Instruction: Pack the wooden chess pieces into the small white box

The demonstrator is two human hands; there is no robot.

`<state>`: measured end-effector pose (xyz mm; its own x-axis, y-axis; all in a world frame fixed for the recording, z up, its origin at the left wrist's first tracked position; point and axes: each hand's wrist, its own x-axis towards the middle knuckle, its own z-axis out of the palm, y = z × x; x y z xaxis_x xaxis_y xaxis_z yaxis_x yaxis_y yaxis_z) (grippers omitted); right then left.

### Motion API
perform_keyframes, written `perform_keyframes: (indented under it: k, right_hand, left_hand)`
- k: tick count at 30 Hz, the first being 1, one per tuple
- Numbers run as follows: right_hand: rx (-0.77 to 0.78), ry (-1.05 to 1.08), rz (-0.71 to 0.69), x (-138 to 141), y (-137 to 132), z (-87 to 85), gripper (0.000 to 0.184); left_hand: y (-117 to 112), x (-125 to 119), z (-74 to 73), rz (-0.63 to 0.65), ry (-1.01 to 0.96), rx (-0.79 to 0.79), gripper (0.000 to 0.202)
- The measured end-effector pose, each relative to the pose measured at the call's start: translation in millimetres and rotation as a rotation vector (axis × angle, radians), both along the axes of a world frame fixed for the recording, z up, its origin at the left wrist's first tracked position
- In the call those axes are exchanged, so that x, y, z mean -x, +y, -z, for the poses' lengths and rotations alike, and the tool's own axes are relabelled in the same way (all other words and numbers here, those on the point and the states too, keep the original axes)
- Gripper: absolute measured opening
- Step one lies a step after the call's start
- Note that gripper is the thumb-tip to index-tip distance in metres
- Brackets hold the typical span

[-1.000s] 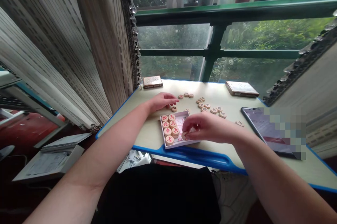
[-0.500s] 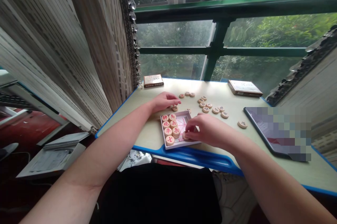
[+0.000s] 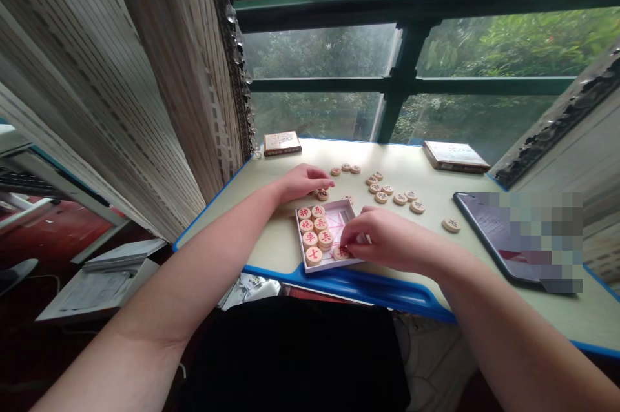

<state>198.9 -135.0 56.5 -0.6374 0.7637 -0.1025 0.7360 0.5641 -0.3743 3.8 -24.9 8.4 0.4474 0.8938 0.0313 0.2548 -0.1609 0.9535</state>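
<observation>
An open shallow white box (image 3: 305, 252) stands near the table's front edge. In its left part several round wooden xiangqi pieces with red characters (image 3: 310, 239) lie in two columns. My right hand (image 3: 375, 237) reaches into the box from the right, fingers curled, with the fingertips at a xiangqi piece (image 3: 341, 253) in the front row. Beyond the box, my left hand (image 3: 303, 182) hovers low over the table with its fingers stretched out and apart. Just under those fingers is a dark-lettered piece (image 3: 322, 195), partly covered.
Several loose pieces (image 3: 382, 197) are scattered behind and right of the box, one piece (image 3: 451, 225) farther right. A tablet (image 3: 504, 237) lies on the right. Two flat boxes, one left (image 3: 282, 143) and one right (image 3: 455, 157), sit at the back by the window.
My right fingers have shifted slightly, so more of the piece in the box's front row shows. My left hand stays nearly where it was. The view has tilted a little.
</observation>
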Motion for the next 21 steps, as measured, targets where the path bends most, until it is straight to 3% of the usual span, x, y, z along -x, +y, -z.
perform_keyframes:
  k: [21]
  right_hand:
    - [0.071,0.119,-0.018,3.1,3.3,-1.2,0.012]
  left_hand:
    - [0.1,0.9,-1.5,0.013,0.018,0.009,0.037]
